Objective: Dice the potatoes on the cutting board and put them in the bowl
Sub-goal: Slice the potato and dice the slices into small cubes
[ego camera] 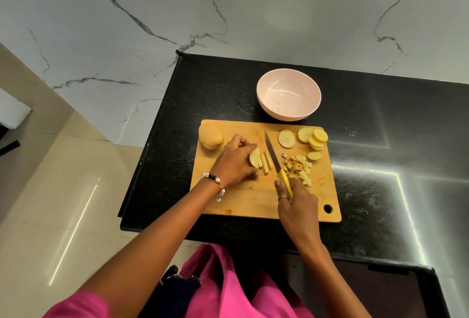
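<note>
- Head view: a wooden cutting board (243, 203) lies on a black speckled counter (368, 140), with a hanging hole at its near right corner
- The left hand (234, 163) sits on the middle of the board, fingers curled down over a stack of potato slices (254, 159) and pinning it in place; a beaded bracelet (215, 182) circles that wrist
- Just right of the stack lie two or three cut potato sticks (267, 163), side by side, between the held stack and the blade
- The right hand (295, 203) grips the yellow handle of a knife (273, 154), fingers wrapped round it and a ring on one finger; the blade runs away from the person, tip toward the far edge of the board — whether its edge touches the wood I cannot tell
- Right of the blade sits a heap of potato dice (299, 168), loose on the board
- Farther right and toward the far edge lie round potato slices (313, 138), some overlapping, one alone nearer the knife tip (286, 138), and one small end piece (314, 155) just beside the dice
- A whole unpeeled potato (211, 138) rests at the far left corner of the board
- A pale pink bowl (288, 112) stands on the counter just beyond the board's far edge — no potato shows in it
- Behind the counter rises a white marble wall (228, 8) with dark veins; pink clothing (228, 287) fills the bottom of the view
</note>
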Demonstrator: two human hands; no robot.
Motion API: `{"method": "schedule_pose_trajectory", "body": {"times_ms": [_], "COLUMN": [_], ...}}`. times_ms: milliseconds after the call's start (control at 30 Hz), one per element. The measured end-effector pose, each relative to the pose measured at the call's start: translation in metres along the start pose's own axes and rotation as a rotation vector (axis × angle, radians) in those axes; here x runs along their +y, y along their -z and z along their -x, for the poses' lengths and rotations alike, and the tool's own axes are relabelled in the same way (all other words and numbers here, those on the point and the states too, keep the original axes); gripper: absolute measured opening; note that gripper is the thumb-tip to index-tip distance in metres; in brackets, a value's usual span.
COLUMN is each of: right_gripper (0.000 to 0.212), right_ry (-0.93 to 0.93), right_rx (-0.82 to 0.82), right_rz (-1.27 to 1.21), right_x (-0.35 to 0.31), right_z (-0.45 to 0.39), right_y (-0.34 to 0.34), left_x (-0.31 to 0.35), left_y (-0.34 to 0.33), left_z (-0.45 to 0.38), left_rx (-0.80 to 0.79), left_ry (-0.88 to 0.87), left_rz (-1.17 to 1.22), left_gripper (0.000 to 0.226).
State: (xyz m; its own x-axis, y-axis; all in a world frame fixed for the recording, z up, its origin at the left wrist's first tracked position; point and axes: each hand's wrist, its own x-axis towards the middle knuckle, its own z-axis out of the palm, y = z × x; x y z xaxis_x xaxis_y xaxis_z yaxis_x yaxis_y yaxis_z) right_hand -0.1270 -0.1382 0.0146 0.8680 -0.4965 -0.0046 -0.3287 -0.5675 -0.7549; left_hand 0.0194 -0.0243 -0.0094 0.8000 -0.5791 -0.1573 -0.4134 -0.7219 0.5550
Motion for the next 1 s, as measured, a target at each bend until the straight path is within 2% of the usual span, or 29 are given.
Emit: {"method": "schedule_pose_trajectory", "body": {"times_ms": [100,267,400,567,1000], "right_gripper": [0.019,0.029,0.049,0.055,0.066], "right_ry": [-0.026,-0.017,0.051,0.092,0.025], "right_rx": [-0.031,-0.037,-0.125,-0.19,-0.313], "right_rz": [-0.008,0.029,0.181,0.272,0.543], "right_x": [0.004,0.001,-0.002,-0.01,-0.034], "right_z": [0.011,0.016,0.018,0.018,0.01], "right_y": [-0.003,-0.006,-0.009,-0.014,-0.026], "left_x": [0.001,-0.002,-0.006,-0.004,-0.007], "left_y": [0.0,-0.002,-0.005,-0.012,-0.015], "left_z": [-0.001,0.004,0.01,0.012,0.01], "left_rx": [0.03,0.077,0.192,0.315,0.346], "left_ry": [0.004,0.024,0.041,0.042,0.063], "left_rz": [0.024,0.085,0.185,0.252,0.346], "left_gripper": [0.075,0.081,0.063,0.049,0.035]}}
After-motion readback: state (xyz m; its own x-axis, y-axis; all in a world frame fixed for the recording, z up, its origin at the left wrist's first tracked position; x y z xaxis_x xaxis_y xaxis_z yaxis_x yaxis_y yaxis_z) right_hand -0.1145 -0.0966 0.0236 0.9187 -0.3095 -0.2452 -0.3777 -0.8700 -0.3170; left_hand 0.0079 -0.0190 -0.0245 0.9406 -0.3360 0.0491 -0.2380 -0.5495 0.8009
